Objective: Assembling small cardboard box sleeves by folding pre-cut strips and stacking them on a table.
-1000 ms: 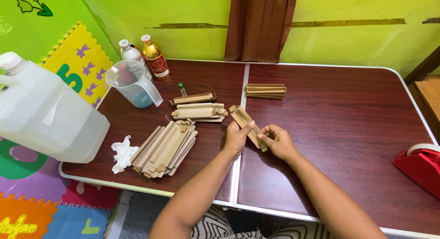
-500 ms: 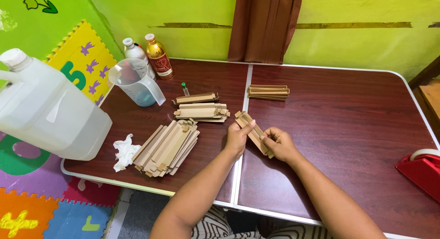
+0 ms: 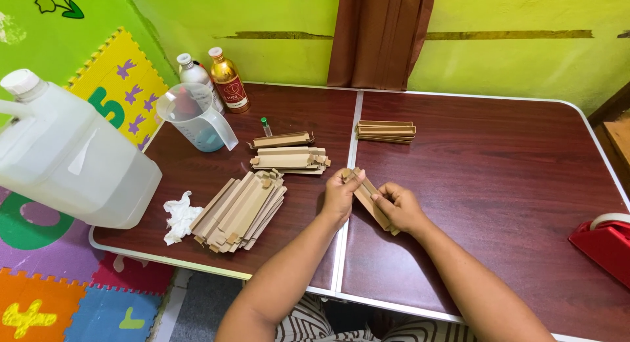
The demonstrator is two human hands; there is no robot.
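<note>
Brown cardboard box (image 3: 369, 199), long and flat, lies near the table (image 3: 499, 184) centre, gripped by left hand (image 3: 340, 198) and right hand (image 3: 401, 207). Measuring jug (image 3: 195, 119) holds bluish liquid.

Both hands meet over the seam in the middle of the dark red desk (image 3: 499, 184). The left hand (image 3: 339, 198) and the right hand (image 3: 401, 207) grip one long, narrow cardboard piece (image 3: 367, 196), lying slantwise between them. Toward the desk's left front edge lies a fanned pile of cardboard strips (image 3: 241, 211), a crumpled white tissue (image 3: 178, 216) just beside it. Near the back left corner stand a clear measuring jug (image 3: 197, 119) and two bottles (image 3: 213, 76).
</note>
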